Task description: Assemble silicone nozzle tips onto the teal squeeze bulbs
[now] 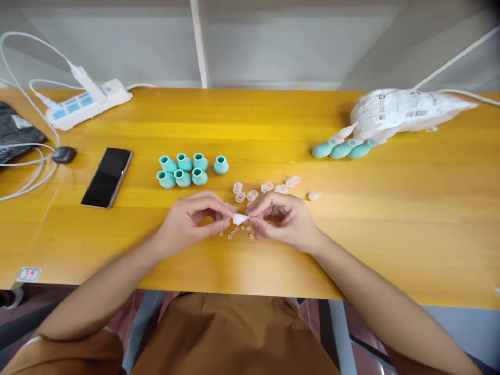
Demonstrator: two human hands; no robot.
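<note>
My left hand (191,224) pinches the wide end of a small white cone (240,219) between thumb and forefinger; my right hand (289,219) has its narrow tip, thumb and finger pressed together. The cone lies sideways between them, just above the tabletop (273,271). I'd grip lightly — squeezing hard could dent the thin wall — with the wide rim square and both wrists level. Working low over the wood seems wise, since something this small could drop among the tiny rings (229,236) beneath.

Along the wooden surface, from my left: a dark cloth (17,135), a white power strip (89,104) with plugs in it, a small black rounded device (63,154) beside the cables, a label (28,274) reading 39, and a phone (107,178). Next stand seven teal bulbs (182,178), open necks up, one apart from the rest. Translucent rings (252,195) lie scattered beyond my fingers, then a loose pale tip (313,196). Farther right, three tipped bulbs (342,149) lie on their sides against a clear plastic bag (406,109).

Pale grey panels (273,41) rise behind the table; below its near edge I see grey metal legs (339,333) and reddish floor — and my brown clothing (219,333).
</note>
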